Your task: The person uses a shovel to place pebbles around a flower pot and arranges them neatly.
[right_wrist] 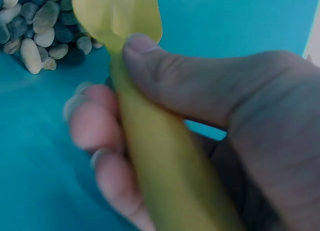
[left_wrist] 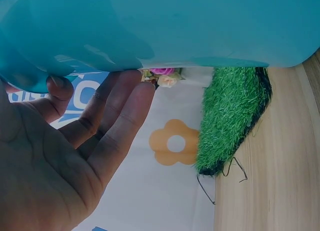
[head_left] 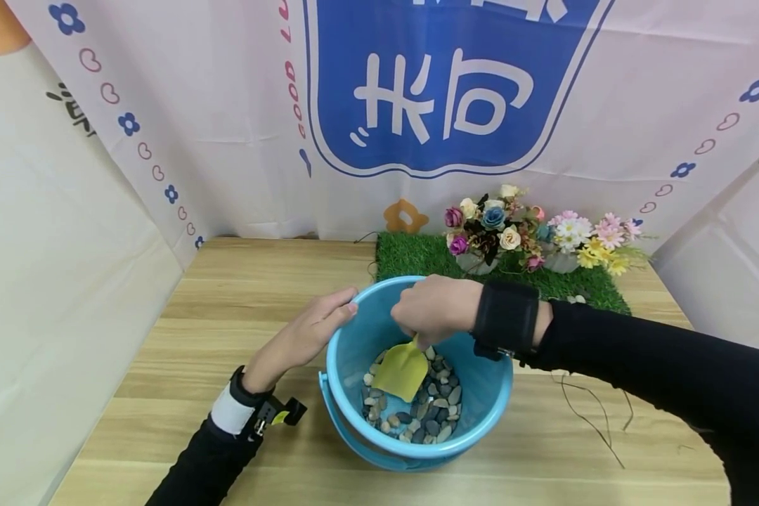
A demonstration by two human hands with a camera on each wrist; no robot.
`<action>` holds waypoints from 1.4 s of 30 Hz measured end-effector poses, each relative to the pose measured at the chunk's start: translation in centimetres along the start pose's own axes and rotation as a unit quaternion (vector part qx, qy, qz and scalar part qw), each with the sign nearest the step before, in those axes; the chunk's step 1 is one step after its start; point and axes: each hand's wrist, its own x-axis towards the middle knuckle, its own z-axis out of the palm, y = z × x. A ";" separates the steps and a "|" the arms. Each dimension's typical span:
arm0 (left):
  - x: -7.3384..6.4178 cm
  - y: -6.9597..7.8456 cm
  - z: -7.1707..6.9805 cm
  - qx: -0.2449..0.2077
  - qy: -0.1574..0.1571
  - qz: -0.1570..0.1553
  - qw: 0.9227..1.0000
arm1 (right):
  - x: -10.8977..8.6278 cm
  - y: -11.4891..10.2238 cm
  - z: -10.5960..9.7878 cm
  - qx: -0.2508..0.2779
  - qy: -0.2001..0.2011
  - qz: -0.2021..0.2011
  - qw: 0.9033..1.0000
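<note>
A light blue bucket (head_left: 346, 414) stands on the wooden table, with grey and pale pebbles (head_left: 439, 414) over part of its bottom. Inside it, my right hand (head_left: 439, 306) grips the handle of a yellow toy shovel (head_left: 401, 371), whose blade points down at the stones. In the right wrist view the thumb lies along the shovel handle (right_wrist: 155, 156) and the fingers curl beneath it. My left hand (head_left: 313, 330) touches the bucket's outer left side near the rim. Its fingers (left_wrist: 122, 123) look fairly straight in the left wrist view, against the blue wall (left_wrist: 165, 31).
Behind the bucket lies a mat of artificial grass (head_left: 411, 253), bearing two pots of artificial flowers (head_left: 493, 228). Thin dark strands (head_left: 597, 422) lie on the wooden table (head_left: 240, 281) at right. A printed white cloth (head_left: 240, 140) hangs at the back.
</note>
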 end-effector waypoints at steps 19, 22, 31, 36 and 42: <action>-0.2 -2.2 0.0 -0.012 -0.001 -0.004 1.000 | 1.5 0.2 1.5 0.017 -0.052 -0.029 0.998; -0.2 -0.3 -0.2 -0.007 -0.003 -0.010 1.000 | 1.5 0.3 1.6 0.026 -0.057 -0.037 0.997; -0.3 -1.8 0.0 -0.007 -0.002 -0.014 1.000 | 1.7 0.5 1.9 0.075 -0.088 -0.056 0.992; -0.4 -3.7 0.1 0.000 0.001 -0.025 1.000 | 3.2 1.4 3.6 0.097 -0.130 -0.059 0.985; -0.4 -2.4 0.2 0.000 -0.001 -0.028 1.000 | 3.2 1.2 3.4 0.131 -0.138 -0.069 0.979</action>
